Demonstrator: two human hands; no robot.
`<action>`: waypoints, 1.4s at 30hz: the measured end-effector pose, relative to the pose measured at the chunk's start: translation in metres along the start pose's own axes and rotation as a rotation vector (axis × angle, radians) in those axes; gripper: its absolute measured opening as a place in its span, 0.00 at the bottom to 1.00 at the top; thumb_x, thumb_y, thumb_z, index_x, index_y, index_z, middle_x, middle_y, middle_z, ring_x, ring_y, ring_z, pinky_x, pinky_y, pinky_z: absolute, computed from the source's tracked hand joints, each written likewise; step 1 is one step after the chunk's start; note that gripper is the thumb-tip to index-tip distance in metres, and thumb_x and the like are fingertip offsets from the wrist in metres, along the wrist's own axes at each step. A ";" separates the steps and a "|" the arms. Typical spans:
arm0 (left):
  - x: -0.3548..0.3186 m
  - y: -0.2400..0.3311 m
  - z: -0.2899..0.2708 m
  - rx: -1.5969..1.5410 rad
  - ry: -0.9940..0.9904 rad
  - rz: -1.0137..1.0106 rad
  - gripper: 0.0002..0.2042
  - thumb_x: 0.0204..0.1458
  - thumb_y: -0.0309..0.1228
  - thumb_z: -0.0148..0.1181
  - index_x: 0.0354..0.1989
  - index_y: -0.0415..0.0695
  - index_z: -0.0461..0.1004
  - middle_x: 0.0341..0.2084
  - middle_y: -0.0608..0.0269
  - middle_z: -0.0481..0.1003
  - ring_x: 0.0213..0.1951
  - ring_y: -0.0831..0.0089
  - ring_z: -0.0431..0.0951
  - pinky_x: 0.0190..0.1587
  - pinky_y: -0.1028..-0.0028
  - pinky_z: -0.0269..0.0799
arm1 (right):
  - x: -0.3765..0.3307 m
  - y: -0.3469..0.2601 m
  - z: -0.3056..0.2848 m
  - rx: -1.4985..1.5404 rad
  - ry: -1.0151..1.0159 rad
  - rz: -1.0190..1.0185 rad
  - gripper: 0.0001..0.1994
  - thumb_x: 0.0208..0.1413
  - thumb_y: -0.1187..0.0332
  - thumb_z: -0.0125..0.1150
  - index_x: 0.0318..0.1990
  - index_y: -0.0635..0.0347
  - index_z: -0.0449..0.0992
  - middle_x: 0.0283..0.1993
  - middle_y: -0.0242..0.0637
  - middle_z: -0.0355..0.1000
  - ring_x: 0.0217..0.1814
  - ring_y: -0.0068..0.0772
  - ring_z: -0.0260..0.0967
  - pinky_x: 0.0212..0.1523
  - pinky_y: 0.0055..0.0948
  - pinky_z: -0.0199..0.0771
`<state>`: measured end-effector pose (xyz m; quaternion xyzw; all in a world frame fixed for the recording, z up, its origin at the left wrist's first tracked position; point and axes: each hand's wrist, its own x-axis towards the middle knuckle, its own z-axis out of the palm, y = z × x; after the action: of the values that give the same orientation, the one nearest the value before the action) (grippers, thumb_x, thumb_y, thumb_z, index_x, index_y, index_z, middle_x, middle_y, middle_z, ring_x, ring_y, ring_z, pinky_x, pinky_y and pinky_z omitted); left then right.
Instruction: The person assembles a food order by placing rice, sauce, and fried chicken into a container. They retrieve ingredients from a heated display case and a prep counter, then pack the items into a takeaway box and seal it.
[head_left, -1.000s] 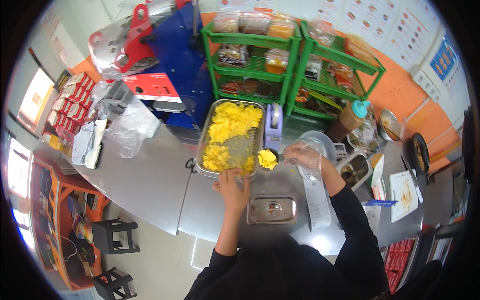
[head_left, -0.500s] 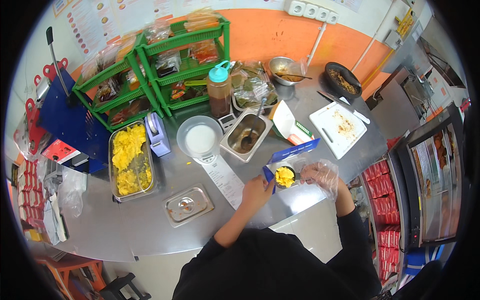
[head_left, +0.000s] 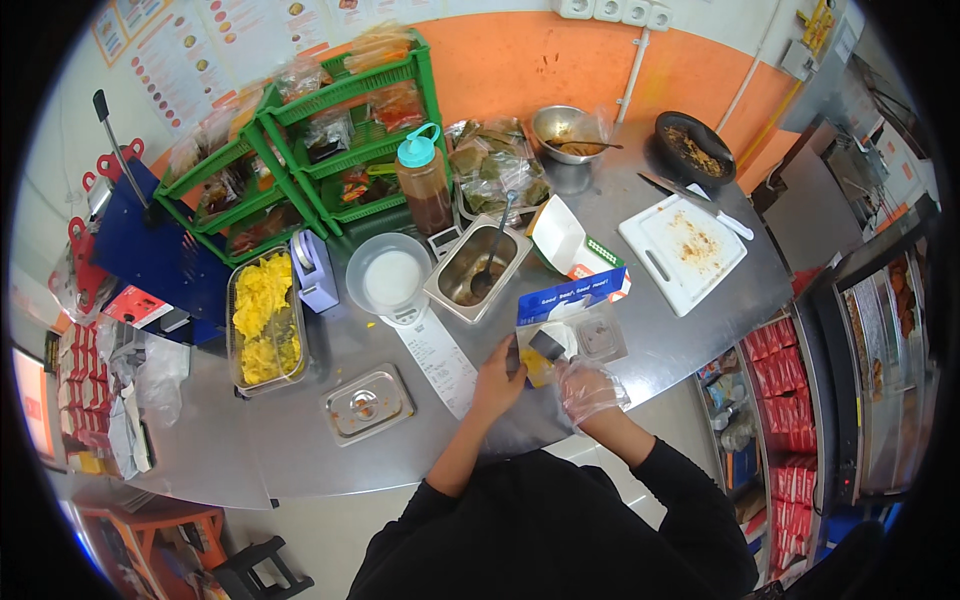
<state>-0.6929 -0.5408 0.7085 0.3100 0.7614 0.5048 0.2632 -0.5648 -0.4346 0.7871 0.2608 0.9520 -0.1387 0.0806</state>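
Both hands have moved closer together; the bare left hand [head_left: 497, 375] and gloved right hand [head_left: 588, 388] grip a small, light, soft food pack [head_left: 541, 358]; hold its edges gently.

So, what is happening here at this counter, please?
A person in a black top stands at a steel counter. The bare left hand and the right hand, in a clear glove, hold a small container with yellow food over a blue and white box. To the left are a paper receipt, a steel lid and a tray of yellow food.
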 end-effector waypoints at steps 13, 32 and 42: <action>0.002 0.001 -0.003 -0.045 -0.033 0.044 0.29 0.50 0.26 0.57 0.62 0.43 0.57 0.47 0.47 0.72 0.40 0.59 0.80 0.39 0.69 0.77 | -0.008 -0.010 -0.005 0.028 0.010 0.127 0.16 0.59 0.63 0.44 0.51 0.56 0.69 0.44 0.50 0.69 0.40 0.52 0.73 0.38 0.46 0.73; -0.037 0.021 -0.053 0.330 0.219 0.402 0.11 0.45 0.32 0.61 0.36 0.41 0.73 0.43 0.52 0.67 0.43 0.55 0.71 0.43 0.60 0.69 | 0.019 -0.005 -0.041 1.209 -0.128 0.125 0.11 0.53 0.65 0.59 0.34 0.66 0.78 0.23 0.27 0.69 0.24 0.16 0.62 0.25 0.19 0.62; -0.049 -0.067 -0.332 0.868 0.934 -0.281 0.17 0.40 0.34 0.65 0.37 0.42 0.69 0.32 0.52 0.73 0.36 0.53 0.75 0.38 0.59 0.68 | 0.176 -0.317 0.047 1.025 -0.152 -0.511 0.07 0.53 0.70 0.52 0.27 0.60 0.74 0.23 0.35 0.70 0.27 0.28 0.68 0.27 0.29 0.69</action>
<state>-0.9112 -0.7977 0.7665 0.0337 0.9636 0.1937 -0.1811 -0.8754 -0.6273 0.7729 0.0174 0.7875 -0.6156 -0.0238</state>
